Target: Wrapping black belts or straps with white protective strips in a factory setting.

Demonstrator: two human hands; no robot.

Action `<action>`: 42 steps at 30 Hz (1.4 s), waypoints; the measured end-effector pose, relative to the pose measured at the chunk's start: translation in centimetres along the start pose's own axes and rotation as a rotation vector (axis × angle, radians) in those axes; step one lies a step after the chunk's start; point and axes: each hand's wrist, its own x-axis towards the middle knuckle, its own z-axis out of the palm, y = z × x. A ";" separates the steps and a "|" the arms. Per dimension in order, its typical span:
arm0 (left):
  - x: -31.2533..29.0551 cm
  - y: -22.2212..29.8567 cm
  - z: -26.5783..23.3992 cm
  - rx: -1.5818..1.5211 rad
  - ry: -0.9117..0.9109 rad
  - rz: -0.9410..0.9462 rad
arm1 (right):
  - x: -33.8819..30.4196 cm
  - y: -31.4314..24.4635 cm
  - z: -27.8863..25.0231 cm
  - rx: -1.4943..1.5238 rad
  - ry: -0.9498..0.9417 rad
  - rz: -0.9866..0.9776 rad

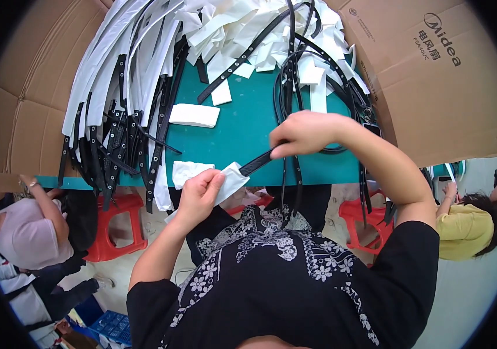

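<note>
My left hand (198,196) is closed on a white paper wrapper (232,185) at the table's front edge. A black belt (255,163) runs from that wrapper up to my right hand, its lower end hidden in the white paper. My right hand (305,132) is closed around the belt, fingers curled under and slightly blurred. Beside my left hand lies a folded white piece (189,170), and farther back a flat stack of white strips (195,115). More black belts (286,87) with metal eyelets hang in loops behind and below my right hand.
A large pile of eyeleted belts in white sleeves (112,110) covers the left of the green table (242,128). Loose white papers (231,35) heap at the back. Cardboard boxes (435,104) stand on both sides. Red stools (121,227) and other people (467,230) are nearby.
</note>
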 end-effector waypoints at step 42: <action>-1.8 2.3 0.0 0.101 0.038 0.124 | -1.9 -3.0 1.3 0.434 -0.410 0.105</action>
